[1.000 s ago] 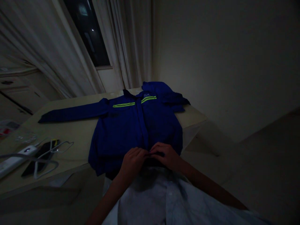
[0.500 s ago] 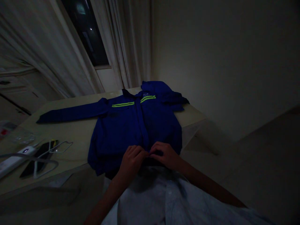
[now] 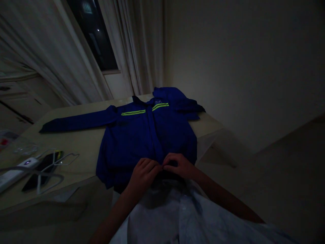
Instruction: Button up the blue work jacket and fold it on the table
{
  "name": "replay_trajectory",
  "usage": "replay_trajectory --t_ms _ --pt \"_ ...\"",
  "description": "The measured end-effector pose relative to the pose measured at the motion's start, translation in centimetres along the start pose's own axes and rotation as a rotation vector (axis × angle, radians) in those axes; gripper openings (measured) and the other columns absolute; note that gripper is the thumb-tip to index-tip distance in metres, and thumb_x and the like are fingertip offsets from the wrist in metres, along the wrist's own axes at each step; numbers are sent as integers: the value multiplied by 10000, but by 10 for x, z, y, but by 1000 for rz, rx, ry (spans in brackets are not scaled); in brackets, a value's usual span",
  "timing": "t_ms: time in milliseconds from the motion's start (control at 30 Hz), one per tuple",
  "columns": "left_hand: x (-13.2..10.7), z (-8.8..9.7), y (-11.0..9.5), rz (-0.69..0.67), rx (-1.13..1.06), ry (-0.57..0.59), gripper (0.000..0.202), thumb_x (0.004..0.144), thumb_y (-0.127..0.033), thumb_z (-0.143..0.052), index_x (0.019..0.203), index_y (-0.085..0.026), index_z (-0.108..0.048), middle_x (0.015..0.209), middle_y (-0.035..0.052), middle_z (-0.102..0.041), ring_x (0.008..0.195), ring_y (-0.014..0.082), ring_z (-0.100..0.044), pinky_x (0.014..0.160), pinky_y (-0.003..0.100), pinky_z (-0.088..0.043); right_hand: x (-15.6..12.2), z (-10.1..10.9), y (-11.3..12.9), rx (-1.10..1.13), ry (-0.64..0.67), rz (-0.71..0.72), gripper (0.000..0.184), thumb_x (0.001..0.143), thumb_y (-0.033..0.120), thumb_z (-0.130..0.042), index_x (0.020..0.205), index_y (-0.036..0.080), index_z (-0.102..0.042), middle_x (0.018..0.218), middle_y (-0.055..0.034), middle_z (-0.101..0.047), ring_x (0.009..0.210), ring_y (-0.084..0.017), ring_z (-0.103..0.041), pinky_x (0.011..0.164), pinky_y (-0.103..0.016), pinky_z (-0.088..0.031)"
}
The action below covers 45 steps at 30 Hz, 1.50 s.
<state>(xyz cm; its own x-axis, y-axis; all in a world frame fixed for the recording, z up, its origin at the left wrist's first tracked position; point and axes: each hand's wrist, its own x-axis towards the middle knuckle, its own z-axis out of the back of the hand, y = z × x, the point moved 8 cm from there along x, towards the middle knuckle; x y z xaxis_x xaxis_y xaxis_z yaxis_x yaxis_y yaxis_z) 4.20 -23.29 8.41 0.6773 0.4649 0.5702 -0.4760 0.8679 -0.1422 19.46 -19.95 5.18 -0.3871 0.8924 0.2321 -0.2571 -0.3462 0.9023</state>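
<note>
A dark blue jacket (image 3: 129, 139) with yellow-green chest stripes lies front up across the table, its collar at the far side and its hem towards me. One sleeve stretches out to the left; the other is bunched at the right. My left hand (image 3: 145, 172) is closed on the bottom of the front placket, fingers pinching the cloth near the hem. Beside it, my right hand (image 3: 179, 165) pinches the same spot with thumb and forefinger, the two sets of fingertips nearly touching. Whatever small part lies between the fingertips is hidden in the dim light.
On the pale table (image 3: 83, 144), a white power strip (image 3: 19, 172), a dark phone (image 3: 42, 171) and white cables lie at the left. Clear plastic (image 3: 25, 147) sits behind them. Curtains (image 3: 142, 47) hang beyond, and a wall (image 3: 228, 67) rises at the right.
Both hands stay at the jacket's hem. The left fingertips have shifted slightly to the right, and the right hand has barely moved. The jacket lies almost as before.
</note>
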Motion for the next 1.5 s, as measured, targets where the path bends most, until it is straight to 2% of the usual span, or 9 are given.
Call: replay_trajectory --t_ms 200,333,500,600,700,1033,1200,1300,1500 --pt "-4 2 -9 -86 -7 -50 154 1059 -176 -528 1081 -201 -679 958 28 -755 840 166 -635 842 362 -442 0 -7 -17 128 7 -103 248 842 426 -829 837 185 -770 880 -24 -733 856 -178 -682 841 -315 -509" --pt "-6 9 -6 -113 -92 -103 133 1046 -173 -563 1111 -200 -676 981 32 -763 845 163 -645 826 359 -450 1 -12 -23 273 52 -181 316 788 472 -872 908 193 -785 890 -18 -734 838 -174 -672 802 -300 -513" --pt "-10 13 14 57 -165 -202 139 1005 -222 -661 1139 -202 -687 992 40 -751 903 173 -663 830 331 -495 5 -14 -17 329 69 -172 322 798 492 -861 891 195 -778 901 -19 -722 851 -172 -659 811 -303 -503" --pt "-12 11 18 108 -143 -206 116 997 -242 -675 1104 -215 -709 993 36 -750 914 180 -670 831 332 -506 5 -10 -14 301 4 -157 298 820 484 -842 855 198 -765 891 -16 -711 850 -173 -654 828 -314 -497" --pt "-15 8 17 100 -128 -203 62 998 -215 -666 1043 -219 -708 952 23 -743 869 168 -664 807 324 -501 4 -8 -14 242 -27 -156 270 837 461 -826 855 199 -764 898 -20 -710 854 -178 -651 822 -317 -491" --pt "-23 0 11 73 -129 -161 88 984 -148 -642 1041 -204 -679 974 43 -727 892 177 -661 820 329 -504 2 -4 3 67 -125 -84 155 902 357 -755 873 205 -746 888 -18 -696 849 -172 -636 817 -311 -477" --pt "-21 -3 8 81 -65 -126 5 983 -188 -661 981 -191 -658 920 41 -710 831 184 -633 766 336 -476 2 -8 5 26 -118 -57 109 910 315 -745 891 208 -746 901 -17 -692 855 -170 -646 807 -305 -475" --pt "-22 -5 3 55 -21 -103 51 1002 -180 -634 1028 -192 -677 930 41 -712 813 177 -624 744 333 -456 3 -11 2 3 -65 -61 100 902 310 -755 903 211 -756 920 -18 -699 859 -169 -654 803 -300 -481" --pt "-27 0 -6 -53 -40 -192 172 1015 -111 -574 1127 -170 -691 975 55 -746 839 174 -641 761 347 -455 4 -14 0 -57 7 -76 90 898 298 -756 889 209 -744 896 -9 -692 801 -157 -636 737 -286 -466"
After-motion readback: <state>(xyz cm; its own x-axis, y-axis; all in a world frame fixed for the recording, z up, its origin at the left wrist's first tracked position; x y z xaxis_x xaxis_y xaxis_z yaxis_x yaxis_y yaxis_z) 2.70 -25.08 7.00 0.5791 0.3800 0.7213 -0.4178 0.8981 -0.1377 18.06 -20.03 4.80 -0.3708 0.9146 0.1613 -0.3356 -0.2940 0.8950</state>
